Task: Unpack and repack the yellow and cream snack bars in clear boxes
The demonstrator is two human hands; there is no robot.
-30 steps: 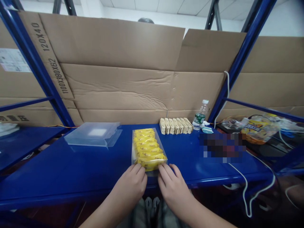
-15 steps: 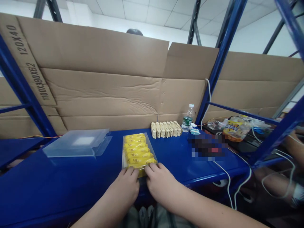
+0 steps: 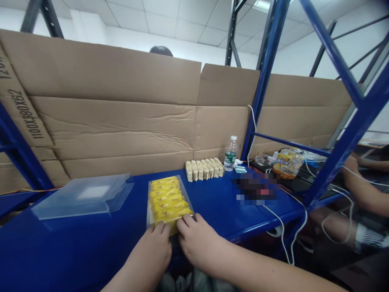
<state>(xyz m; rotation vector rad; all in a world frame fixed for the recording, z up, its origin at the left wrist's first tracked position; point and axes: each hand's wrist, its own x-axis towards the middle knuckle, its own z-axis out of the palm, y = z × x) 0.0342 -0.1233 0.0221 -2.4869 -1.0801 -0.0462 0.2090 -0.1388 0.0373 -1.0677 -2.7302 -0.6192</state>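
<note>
A clear tray [image 3: 149, 211] lies near the front edge of the blue table, with a row of several overlapping yellow packets [image 3: 167, 198] in it. My left hand [image 3: 158, 243] is closed at the tray's near left end, fingers curled over the nearest packet. Beside it my right hand [image 3: 194, 239] has its fingers bent together on the near right end. The fingertips of both hands touch the near end of the yellow packets; the thumbs are hidden. Whether the fingers grip the tray's rim or only a packet is unclear.
A translucent plastic case [image 3: 82, 198] lies at the left. Behind the tray stands a row of several cream-coloured packs [image 3: 204, 169], beside a water bottle [image 3: 231, 154]. A pixelated dark object [image 3: 258, 186], white cables [image 3: 282, 227] and a blue post [image 3: 264, 81] are at the right, with another person's arm [image 3: 361, 188] beyond.
The camera view has turned to the right, so the table and objects appear further left and slightly lower. Both hands keep nearly the same place on the near end of the tray.
</note>
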